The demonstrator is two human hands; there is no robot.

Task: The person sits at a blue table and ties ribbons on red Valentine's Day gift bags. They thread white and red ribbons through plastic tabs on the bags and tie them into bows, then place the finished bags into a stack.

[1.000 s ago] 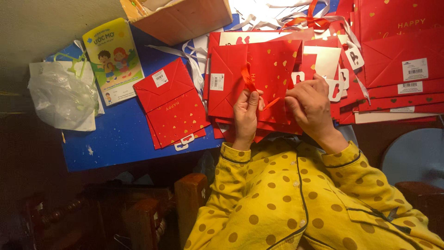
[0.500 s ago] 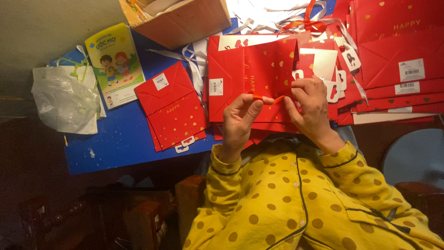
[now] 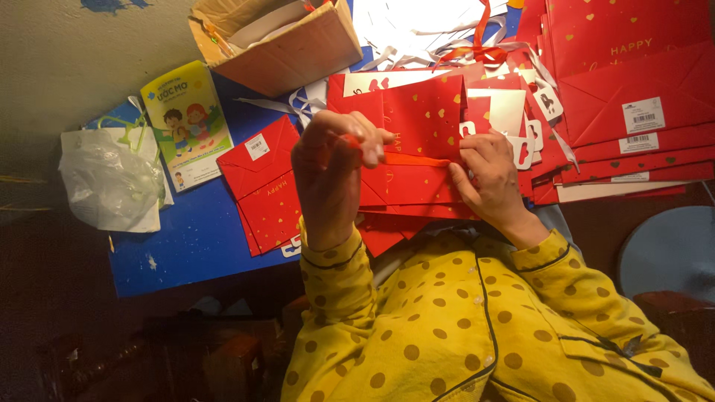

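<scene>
A person in a yellow pyjama top with brown polka dots (image 3: pixel 477 335) sits at a blue table (image 3: pixel 194 238), seen from above. Both hands work over a folded red paper gift bag (image 3: pixel 424 130) speckled with gold hearts, which lies flat on the table directly in front of the person, on top of other red bags. The left hand (image 3: pixel 331 175) is raised slightly above the bag, its fingers pinched shut on one end of a thin orange-red ribbon (image 3: pixel 413 159). The ribbon runs taut across the bag to the right hand (image 3: pixel 488 182), which rests on the bag with its fingertips pressing the ribbon's other end against the paper.

Just left of the hands lies another flat red gift bag (image 3: pixel 264 186) with a white sticker. Farther left are a children's booklet with a yellow-green cover (image 3: pixel 186 119) and a crumpled clear plastic bag (image 3: pixel 112 182). An open cardboard box (image 3: pixel 287 45) sits at the table's far edge. To the right, a fanned stack of flat red bags (image 3: pixel 633 112) overlaps, with white paper tags (image 3: pixel 547 104) and loose white ribbons (image 3: pixel 417 30) nearby.
</scene>
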